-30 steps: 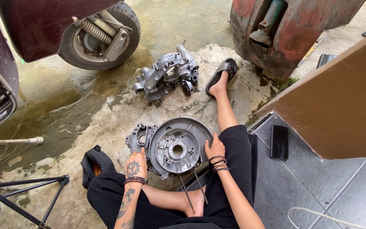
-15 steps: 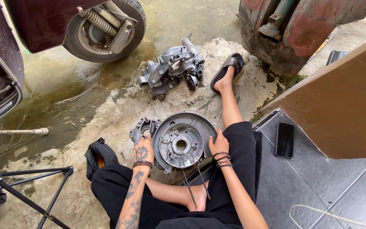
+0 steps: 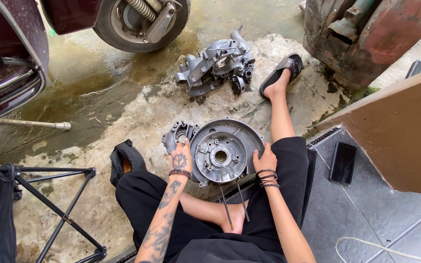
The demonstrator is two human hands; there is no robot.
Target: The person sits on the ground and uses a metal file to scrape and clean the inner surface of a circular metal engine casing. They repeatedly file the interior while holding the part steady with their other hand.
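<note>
On a stained, wet concrete floor [image 3: 98, 102] beside a scooter's rear wheel [image 3: 140, 19], we sit with a round grey engine case half [image 3: 220, 156] lying flat between our legs. Our left hand [image 3: 180, 158] and right hand [image 3: 265, 159] grip its opposite rims with curled fingers, steadying it; a second casing [image 3: 218, 63] lies near our sandalled foot [image 3: 282, 73].

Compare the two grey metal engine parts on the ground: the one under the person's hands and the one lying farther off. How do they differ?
The round casing has a broad circular face with a centre hole; the far casting is long, lumpy and irregular. The round casing lies at the person's lap with the left hand and right hand resting on its edges; the far casting lies untouched beside the sandalled foot. Both are dull grey metal on stained concrete.
</note>
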